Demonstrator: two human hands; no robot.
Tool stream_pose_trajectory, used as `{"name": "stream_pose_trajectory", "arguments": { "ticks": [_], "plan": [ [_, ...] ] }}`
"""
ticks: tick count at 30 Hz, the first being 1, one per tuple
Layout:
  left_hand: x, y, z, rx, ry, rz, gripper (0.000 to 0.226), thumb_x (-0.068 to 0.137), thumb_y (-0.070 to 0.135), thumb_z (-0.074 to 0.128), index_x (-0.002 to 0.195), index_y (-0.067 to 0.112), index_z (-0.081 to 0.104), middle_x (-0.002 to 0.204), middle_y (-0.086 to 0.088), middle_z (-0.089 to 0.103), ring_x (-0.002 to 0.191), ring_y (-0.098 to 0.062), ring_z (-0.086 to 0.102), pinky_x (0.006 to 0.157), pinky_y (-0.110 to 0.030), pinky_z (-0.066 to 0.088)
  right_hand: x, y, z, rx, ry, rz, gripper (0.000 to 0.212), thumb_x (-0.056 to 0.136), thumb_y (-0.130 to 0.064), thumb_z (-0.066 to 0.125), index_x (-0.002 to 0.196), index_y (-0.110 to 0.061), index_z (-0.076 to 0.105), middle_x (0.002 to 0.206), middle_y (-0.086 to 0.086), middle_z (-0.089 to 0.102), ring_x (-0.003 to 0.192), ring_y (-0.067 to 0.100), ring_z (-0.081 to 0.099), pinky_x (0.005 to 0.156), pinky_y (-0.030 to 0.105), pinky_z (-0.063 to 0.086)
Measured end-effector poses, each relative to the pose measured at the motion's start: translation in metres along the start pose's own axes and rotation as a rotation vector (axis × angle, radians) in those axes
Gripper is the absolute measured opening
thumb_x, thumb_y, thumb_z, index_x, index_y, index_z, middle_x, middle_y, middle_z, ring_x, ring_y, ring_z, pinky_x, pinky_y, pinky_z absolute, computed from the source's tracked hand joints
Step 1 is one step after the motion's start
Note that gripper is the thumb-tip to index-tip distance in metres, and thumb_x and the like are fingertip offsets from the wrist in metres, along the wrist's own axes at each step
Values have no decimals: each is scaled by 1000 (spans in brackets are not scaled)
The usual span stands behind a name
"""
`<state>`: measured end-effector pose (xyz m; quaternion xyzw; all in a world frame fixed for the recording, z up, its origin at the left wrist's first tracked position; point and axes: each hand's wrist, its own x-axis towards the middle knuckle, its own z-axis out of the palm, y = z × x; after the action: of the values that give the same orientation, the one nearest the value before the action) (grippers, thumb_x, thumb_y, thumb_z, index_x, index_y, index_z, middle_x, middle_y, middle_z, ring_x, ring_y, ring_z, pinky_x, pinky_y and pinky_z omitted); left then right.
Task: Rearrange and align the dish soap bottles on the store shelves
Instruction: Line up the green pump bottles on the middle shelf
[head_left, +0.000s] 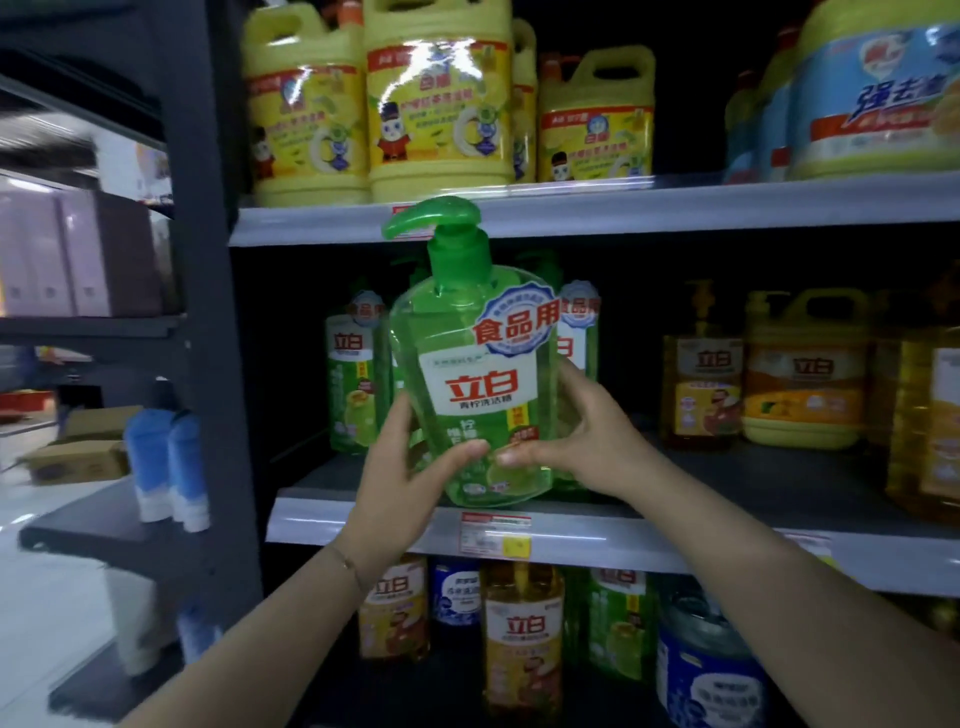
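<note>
I hold the green pump bottle (478, 395) low on both sides, fingers of left hand (400, 467) and right hand (587, 441) curled round it, at the near edge of the middle shelf (649, 535), label outward, likely to square it.

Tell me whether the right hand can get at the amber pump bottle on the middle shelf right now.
Probably not yet: the right hand grips the green pump bottle together with the left hand. Once freed, likely yes: only bare middle shelf lies between, and nothing stands before the amber pump bottle.
</note>
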<state>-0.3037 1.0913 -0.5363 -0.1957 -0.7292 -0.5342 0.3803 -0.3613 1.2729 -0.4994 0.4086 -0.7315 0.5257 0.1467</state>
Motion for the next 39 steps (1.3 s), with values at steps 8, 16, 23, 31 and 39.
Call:
{"name": "stream_pose_trajectory", "arguments": {
  "ticks": [8,16,23,31,39],
  "plan": [
    [7,-26,-86,79,140,-27,66,76,30,71,135,14,46,125,-1,63,117,-19,60,98,-45,50,52,-5,93,-48,-13,-14,82,62,-22,88,132,-31,46,127,-5,35,120,8,36,98,15,32],
    [18,-58,-117,225,261,-115,62,70,50,65,127,28,55,116,3,49,121,-14,48,104,-44,44,83,10,144,51,41,26,64,61,-15,87,119,-20,61,120,-6,61,115,15,54,102,42,44],
    [39,-69,-120,232,172,-173,50,85,12,69,129,31,52,112,13,69,102,-1,64,94,-35,53,90,23,158,-9,130,29,49,67,-20,85,111,-14,64,109,-2,70,95,8,62,79,20,50],
    [52,-81,-116,283,161,-192,76,91,11,61,147,34,15,112,21,58,99,0,62,81,-20,52,97,23,162,-343,86,9,97,83,-31,72,150,-19,3,88,-1,61,55,-2,46,48,14,36],
    [77,-101,-120,406,-72,-296,109,79,1,69,148,33,-9,131,6,51,111,-12,57,88,-27,51,101,31,183,-508,-44,73,89,91,-17,61,150,-25,-5,75,8,60,64,25,61,52,34,50]
  ]
}}
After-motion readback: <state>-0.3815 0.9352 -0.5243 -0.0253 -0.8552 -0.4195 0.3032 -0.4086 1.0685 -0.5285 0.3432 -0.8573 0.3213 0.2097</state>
